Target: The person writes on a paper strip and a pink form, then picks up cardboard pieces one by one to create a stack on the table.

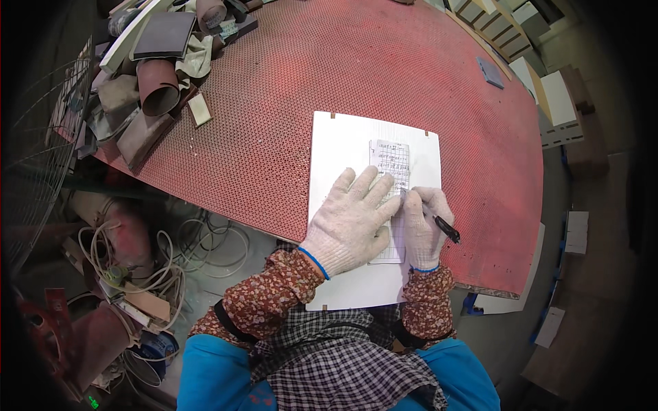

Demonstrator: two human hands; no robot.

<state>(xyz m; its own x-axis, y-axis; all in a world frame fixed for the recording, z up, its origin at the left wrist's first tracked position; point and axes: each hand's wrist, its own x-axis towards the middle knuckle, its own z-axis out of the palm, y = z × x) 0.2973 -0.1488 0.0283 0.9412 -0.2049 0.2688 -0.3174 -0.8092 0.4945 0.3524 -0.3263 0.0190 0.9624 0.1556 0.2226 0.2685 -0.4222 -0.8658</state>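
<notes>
My left hand (pixel 354 218), in a white knit glove with a blue cuff edge, lies flat with fingers spread over a small sheet of grid paper (pixel 391 154). Handwriting covers the upper part of that sheet; my hands hide some of its middle. Beneath it is a white board (pixel 343 144) with small brown notches at its edges, resting on the red table and reaching over its near edge. My right hand (pixel 426 229), gloved alike, is closed around a black pen (pixel 447 229), its tip end at the paper beside my left fingers.
The red mesh-textured table (pixel 274 103) spreads ahead. At far left sits a pile of sandpaper rolls (pixel 159 88), pads and cloths. A small pale block (pixel 200 109) lies near it, a grey-blue pad (pixel 491 72) at far right. Coiled hoses (pixel 164 267) hang below left; white panels (pixel 558 103) stand right.
</notes>
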